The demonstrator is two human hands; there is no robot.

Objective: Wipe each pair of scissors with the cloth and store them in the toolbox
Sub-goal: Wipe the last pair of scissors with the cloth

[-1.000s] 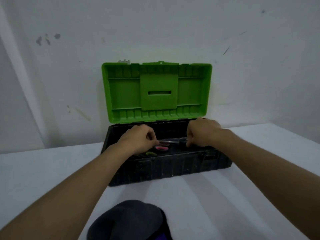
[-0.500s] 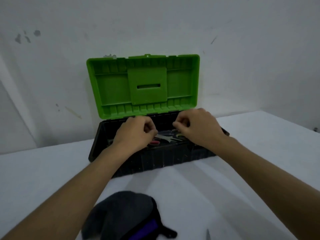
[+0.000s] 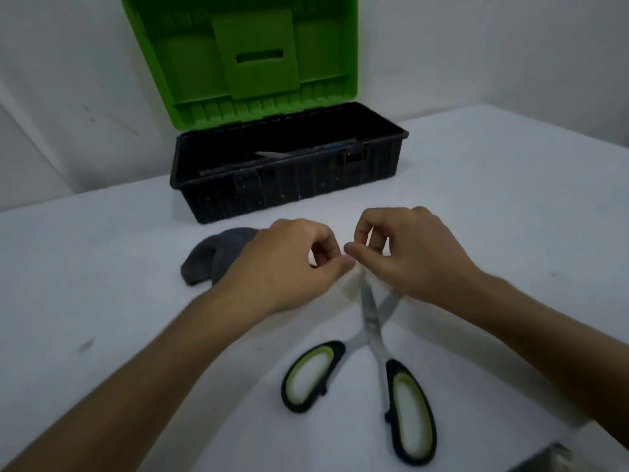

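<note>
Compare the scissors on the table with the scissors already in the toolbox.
The table scissors lie splayed open in full view, black and green handles toward the camera; the toolbox scissors show only grey blades above the box wall. The table scissors' blade tips sit under both hands, left hand and right hand; nothing touches the toolbox scissors. Both have plain metal blades.

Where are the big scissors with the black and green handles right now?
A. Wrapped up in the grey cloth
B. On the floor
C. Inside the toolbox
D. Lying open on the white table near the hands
D: the scissors lie spread open on the white table, blade tips under the two hands, in front of the toolbox and apart from the grey cloth.
</note>
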